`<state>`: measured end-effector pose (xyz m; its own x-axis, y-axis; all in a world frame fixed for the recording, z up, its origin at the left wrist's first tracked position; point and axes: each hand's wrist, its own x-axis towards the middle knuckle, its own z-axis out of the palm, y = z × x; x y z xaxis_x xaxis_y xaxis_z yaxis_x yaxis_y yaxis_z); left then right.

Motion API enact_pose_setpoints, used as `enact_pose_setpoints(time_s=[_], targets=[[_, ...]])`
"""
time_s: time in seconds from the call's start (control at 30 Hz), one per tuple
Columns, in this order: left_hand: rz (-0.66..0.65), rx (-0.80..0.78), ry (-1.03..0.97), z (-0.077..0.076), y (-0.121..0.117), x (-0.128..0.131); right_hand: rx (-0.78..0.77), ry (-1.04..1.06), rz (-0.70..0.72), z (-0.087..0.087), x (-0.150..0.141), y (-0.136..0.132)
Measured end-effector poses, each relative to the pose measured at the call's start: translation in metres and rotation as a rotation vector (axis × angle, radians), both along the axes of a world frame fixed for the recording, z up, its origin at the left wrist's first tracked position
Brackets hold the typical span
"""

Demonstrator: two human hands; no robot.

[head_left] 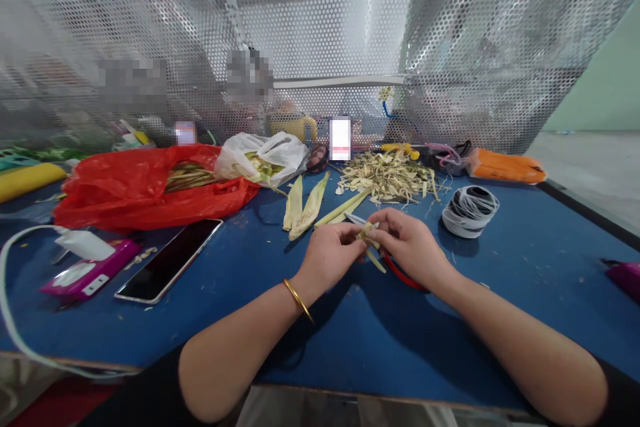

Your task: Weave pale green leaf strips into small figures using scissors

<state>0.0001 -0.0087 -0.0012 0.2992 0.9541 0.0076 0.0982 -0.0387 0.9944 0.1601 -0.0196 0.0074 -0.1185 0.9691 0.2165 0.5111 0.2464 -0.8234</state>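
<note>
Both forearms reaching inward, left hand (330, 255) and right hand (413, 247) pinching.

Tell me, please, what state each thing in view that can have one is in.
Left hand: pinching pale strip
Right hand: pinching same strip
Scissors: partly hidden, opening unclear
Flat phone: screen dark
Upright screen: lit
Red bag: open, strips showing
White bag: open, husks showing
Spool: thread wound on

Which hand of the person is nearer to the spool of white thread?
The right. The right hand is just left of the spool; the left hand is farther left, beyond the right one.
</note>
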Motion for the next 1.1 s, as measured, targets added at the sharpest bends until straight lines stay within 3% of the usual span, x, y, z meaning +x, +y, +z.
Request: enact_pose_setpoints(time_s=[0.23, 0.57, 1.1], targets=[[0.07, 0.199, 0.26, 0.0021, -0.0016, -0.0026, -0.043, 0.004, -0.042, 0.0015, -0.0019, -0.0019], [0.097, 0.341, 0.399, 0.003, -0.0049, -0.0032, 0.003, 0.048, 0.012, 0.0008, -0.0032, -0.0014], [0.03, 0.342, 0.388, 0.0014, -0.0058, -0.0039, -0.006, 0.074, 0.001, 0.001, -0.0036, -0.0024]])
